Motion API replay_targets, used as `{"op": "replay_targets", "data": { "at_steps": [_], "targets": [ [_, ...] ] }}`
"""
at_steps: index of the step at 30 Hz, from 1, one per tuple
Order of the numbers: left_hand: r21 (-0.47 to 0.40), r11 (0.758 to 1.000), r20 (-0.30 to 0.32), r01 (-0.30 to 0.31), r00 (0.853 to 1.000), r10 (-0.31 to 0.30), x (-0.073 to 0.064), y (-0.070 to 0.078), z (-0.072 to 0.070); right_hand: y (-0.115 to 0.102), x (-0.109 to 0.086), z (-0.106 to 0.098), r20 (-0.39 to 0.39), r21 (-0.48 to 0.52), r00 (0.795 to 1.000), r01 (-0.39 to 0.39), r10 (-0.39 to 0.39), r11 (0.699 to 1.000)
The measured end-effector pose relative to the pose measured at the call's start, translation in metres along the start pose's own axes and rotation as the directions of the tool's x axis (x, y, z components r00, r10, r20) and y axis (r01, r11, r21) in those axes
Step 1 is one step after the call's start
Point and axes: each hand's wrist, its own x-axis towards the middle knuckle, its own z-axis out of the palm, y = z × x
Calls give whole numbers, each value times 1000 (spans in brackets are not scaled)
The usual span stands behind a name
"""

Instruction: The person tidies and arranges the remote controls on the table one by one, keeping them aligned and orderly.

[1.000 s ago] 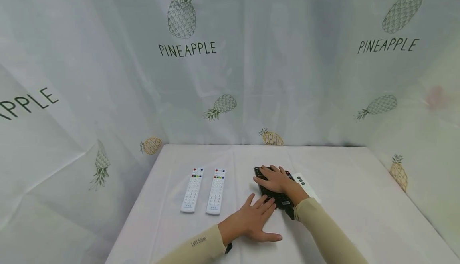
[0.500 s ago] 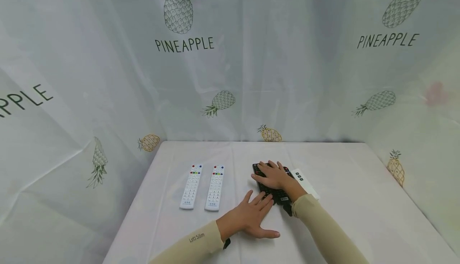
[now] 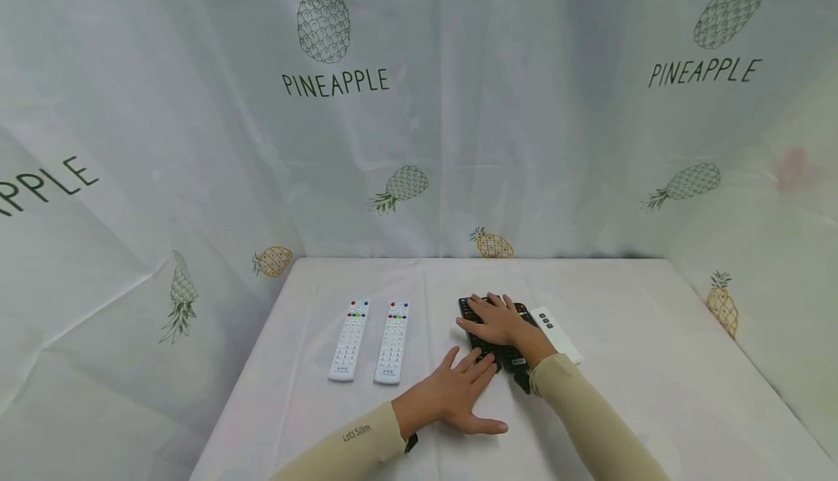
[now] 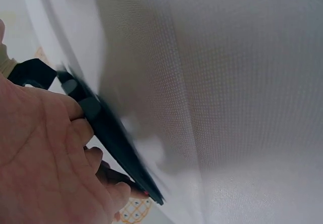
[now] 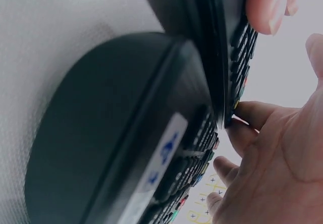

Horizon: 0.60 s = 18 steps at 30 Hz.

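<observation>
Two black remote controls lie side by side on the cloth in the head view, the left one (image 3: 466,311) and the right one (image 3: 518,362). My right hand (image 3: 500,322) rests across both with straight fingers, hiding much of their keys. My left hand (image 3: 452,398) is spread, its fingertips touching the lower end of the left remote. The right wrist view shows the right black remote (image 5: 106,128), bearing a sticker, beside the other black remote (image 5: 202,37). Left-hand fingers meet a dark remote edge (image 4: 118,133) in the left wrist view.
Two white remotes with coloured buttons, the outer one (image 3: 349,341) and the inner one (image 3: 392,343), lie parallel on the left. A plain white remote (image 3: 556,335) lies tilted just right of the black pair. A pineapple-printed curtain (image 3: 543,139) hangs behind the white-covered table (image 3: 655,364).
Both hands and the black remotes have shifted very slightly left. The head view has tilted a little. The white remotes stay in place on the table.
</observation>
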Motion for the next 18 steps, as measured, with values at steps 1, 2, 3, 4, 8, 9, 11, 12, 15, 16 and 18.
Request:
{"op": "replay_targets", "data": {
  "at_steps": [1, 2, 3, 4, 8, 9, 11, 12, 15, 16, 18],
  "targets": [
    [2, 1000, 1, -1, 1000, 1, 0, 0, 0, 0, 0, 0, 4, -8, 1000, -1, 1, 1000],
    [3, 1000, 2, -2, 1000, 2, -1, 0, -1, 0, 1, 0, 7, -9, 1000, -1, 1, 1000],
    [4, 1000, 3, -3, 1000, 3, -1, 0, -1, 0, 1, 1, 11, -14, 1000, -2, 3, 1000],
    [5, 1000, 3, -4, 1000, 4, -2, -1, -1, -1, 2, 1, 10, -16, 1000, 1, -1, 1000],
    [-1, 1000, 8, -5, 1000, 5, -3, -2, 0, -3, 3, 0, 14, -26, 1000, 15, -15, 1000],
    [-2, 1000, 9, -4, 1000, 4, -3, -2, 0, -3, 3, 1, 10, -29, 1000, 20, -19, 999],
    [-3, 1000, 10, -4, 1000, 4, -3, -3, 0, -5, 3, 0, 7, -31, 1000, 23, -23, 999],
    [-1, 1000, 11, -4, 1000, 4, -3, -3, -1, -5, 4, 0, 7, -30, 1000, 23, -23, 999],
    [2, 1000, 14, -1, 1000, 1, -5, -3, -1, -7, 4, 1, 9, -25, 1000, 19, -18, 1000],
    [4, 1000, 15, -1, 1000, 1, -6, -2, -1, -8, 4, 1, 12, -21, 1000, 16, -16, 1000],
    [7, 1000, 16, -2, 1000, 2, -7, -3, 0, -8, 4, 2, 13, -20, 1000, 12, -12, 1000]
  ]
}}
